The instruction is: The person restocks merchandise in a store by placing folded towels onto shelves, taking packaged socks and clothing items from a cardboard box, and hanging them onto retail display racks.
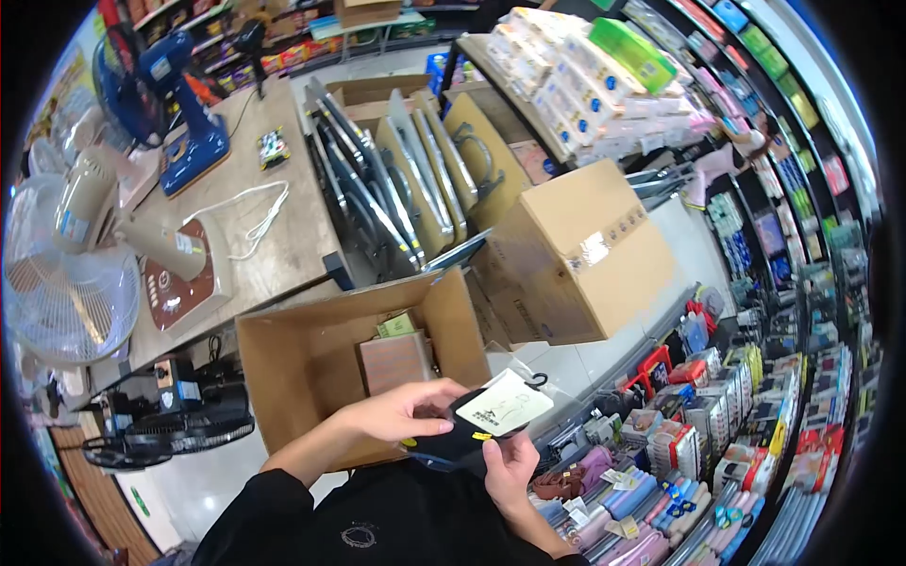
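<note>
In front of my chest is a pack of black socks [460, 446] with small yellow marks. Its cream card [505, 403] carries a black hook, and clear plastic sticks out past the card. My left hand [415, 412] grips the pack from the left, fingers partly hidden behind it. On the lower right edge, the thumb of my right hand [511, 469] presses against the pack. Just beyond my left hand stands an open cardboard box [302, 349], holding a flat brownish-pink pack [394, 363] and a green card [396, 325].
A closed carton [595, 250] stands beyond the open box. Folded tables or chairs [406, 179] lean behind it. Fans [71, 274] stand on the wooden table [274, 226] at left. Packed shelves [689, 424] line the right; another person [722, 160] is farther back.
</note>
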